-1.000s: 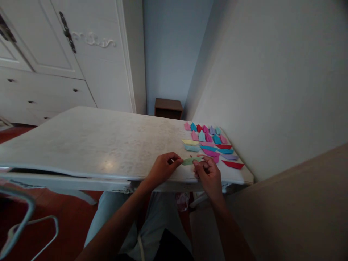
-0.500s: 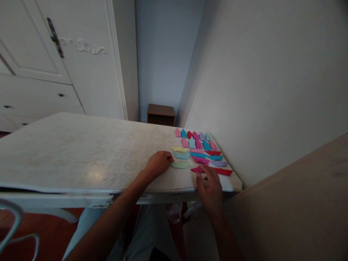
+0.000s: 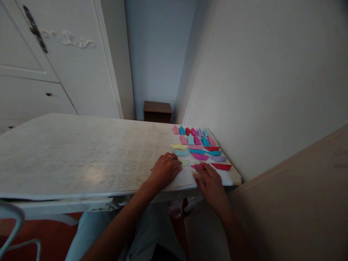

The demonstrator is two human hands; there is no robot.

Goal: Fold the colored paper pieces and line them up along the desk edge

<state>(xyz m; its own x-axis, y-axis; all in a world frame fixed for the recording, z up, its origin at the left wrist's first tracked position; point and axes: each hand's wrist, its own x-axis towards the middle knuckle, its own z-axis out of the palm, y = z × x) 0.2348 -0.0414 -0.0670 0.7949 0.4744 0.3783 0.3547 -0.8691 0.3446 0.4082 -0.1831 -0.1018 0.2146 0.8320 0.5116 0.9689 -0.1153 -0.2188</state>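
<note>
Folded paper boats in several colours lie in rows on the right end of the white table. My left hand [image 3: 166, 169], with a ring on one finger, lies palm down over the left part of a pale green paper boat [image 3: 185, 163], fingers stretched out. On the front row, my right hand [image 3: 211, 181] rests its fingertips on a magenta paper boat [image 3: 194, 167], partly hidden beneath them, with the thumb apart. A red paper boat [image 3: 221, 166] lies just to the right of that hand. Behind are a light blue paper boat [image 3: 181, 153] and a yellow paper boat [image 3: 178, 146].
Smaller upright-pointed folded papers [image 3: 190, 139] stand in two rows at the back. The white table [image 3: 81, 152] stretches left, its right edge near a pale wall [image 3: 258, 79]. A white wardrobe [image 3: 76, 76] and a brown box-like cabinet [image 3: 157, 107] stand beyond.
My left hand has moved right and nearer to me, from beside the pale green boat to over it. My right hand has flattened over the magenta boat. The view has shifted slightly.
</note>
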